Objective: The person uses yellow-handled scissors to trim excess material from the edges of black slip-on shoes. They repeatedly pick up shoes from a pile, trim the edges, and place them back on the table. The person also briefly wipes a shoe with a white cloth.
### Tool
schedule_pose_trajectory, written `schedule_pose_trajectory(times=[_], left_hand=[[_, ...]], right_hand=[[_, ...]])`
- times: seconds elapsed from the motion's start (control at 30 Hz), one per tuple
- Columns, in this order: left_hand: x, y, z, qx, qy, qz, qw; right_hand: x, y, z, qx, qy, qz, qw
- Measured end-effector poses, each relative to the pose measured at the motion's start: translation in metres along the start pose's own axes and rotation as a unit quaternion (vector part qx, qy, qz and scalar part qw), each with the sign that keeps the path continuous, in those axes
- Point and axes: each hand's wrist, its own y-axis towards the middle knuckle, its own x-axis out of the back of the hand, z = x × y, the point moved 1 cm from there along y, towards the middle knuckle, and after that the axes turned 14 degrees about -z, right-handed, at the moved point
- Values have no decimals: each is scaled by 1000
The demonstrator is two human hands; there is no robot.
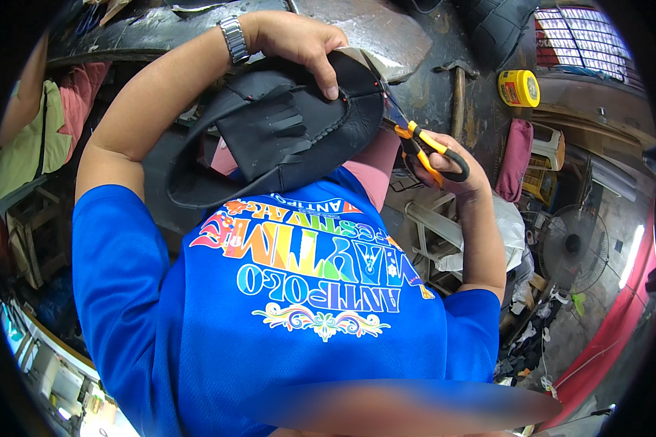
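Note:
A black leather shoe upper (259, 135) with a cut fringe and a row of stitches along its toe is held in front of me. My left hand (302, 44), with a metal watch on the wrist, grips its far edge, the thumb pressed on the leather. A pale lining edge (375, 62) shows there. My right hand (452, 164) is closed round the orange and black handles of a pair of scissors (414, 131). Their blades point at the right-hand edge of the upper; whether they bite into the material cannot be made out.
A dark workbench (430, 58) spans the far side, with a hammer (459, 98) and a yellow tub (517, 89). Pink cloth (516, 160) lies at the right, above a standing fan (572, 244). Another person's arm (28, 95) shows at far left.

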Motion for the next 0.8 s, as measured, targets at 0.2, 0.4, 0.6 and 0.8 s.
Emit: schedule_pose_trajectory(times=[0.2,0.4,0.6,0.8], left_hand=[[-8,-5,-6,28,11,-47,998],[-18,-7,-18,48,-4,-75,996],[-25,-10,-22,56,-24,-79,995],[-25,-4,-19,56,16,-73,996]], right_hand=[[21,-3,9,-32,-37,-6,999],[33,8,17,-26,-65,53,996],[40,12,22,2,-82,44,996],[49,12,20,3,-103,34,994]])
